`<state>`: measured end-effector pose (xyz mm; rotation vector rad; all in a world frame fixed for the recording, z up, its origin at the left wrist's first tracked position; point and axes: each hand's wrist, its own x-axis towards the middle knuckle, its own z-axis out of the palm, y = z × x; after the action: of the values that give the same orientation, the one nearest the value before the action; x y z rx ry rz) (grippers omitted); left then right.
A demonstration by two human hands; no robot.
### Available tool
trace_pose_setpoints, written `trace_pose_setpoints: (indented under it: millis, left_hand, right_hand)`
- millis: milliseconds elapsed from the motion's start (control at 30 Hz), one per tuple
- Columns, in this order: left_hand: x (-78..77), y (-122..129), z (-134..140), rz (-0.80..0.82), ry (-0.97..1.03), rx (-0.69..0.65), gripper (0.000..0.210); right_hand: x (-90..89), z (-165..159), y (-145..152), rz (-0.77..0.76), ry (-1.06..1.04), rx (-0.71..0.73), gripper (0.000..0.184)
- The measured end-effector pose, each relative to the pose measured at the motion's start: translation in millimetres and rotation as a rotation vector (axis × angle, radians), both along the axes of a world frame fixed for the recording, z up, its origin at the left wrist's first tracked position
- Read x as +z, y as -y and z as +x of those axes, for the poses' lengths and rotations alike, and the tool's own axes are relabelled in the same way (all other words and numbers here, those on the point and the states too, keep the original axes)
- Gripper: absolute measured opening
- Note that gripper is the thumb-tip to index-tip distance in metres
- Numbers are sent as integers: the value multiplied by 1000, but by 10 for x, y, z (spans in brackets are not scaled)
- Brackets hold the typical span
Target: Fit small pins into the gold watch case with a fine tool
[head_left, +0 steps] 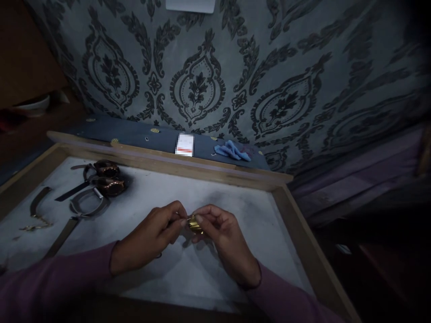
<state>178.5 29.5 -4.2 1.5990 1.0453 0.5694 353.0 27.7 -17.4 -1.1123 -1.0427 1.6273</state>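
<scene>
My right hand (222,233) is closed around a small shiny gold-coloured metal piece (195,225), held above the white surface of a wooden-rimmed tray. Fingertips of my left hand (160,231) pinch together right at its left side. A thin, light sliver shows between those fingertips and the gold piece, too small to name. The fingers hide part of the gold piece. To the left lie wristwatches (112,186) with brown and rose-gold cases, a looped metal watch band (88,204), and a flat dark strap (62,237).
The tray's raised wooden rim (292,220) surrounds the work surface. At far left lies a curved strap piece (37,202) with a gold chain (37,225). Behind the rim, a blue cloth (232,150) and a small white packet (185,145) rest against the patterned wall.
</scene>
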Motion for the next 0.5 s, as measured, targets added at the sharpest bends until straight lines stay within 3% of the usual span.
trace_pose_setpoints:
  millis: [500]
  left_hand:
    - [-18, -10, 7, 10, -14, -5, 18]
  right_hand:
    - [-30, 6, 8, -1, -16, 43, 19]
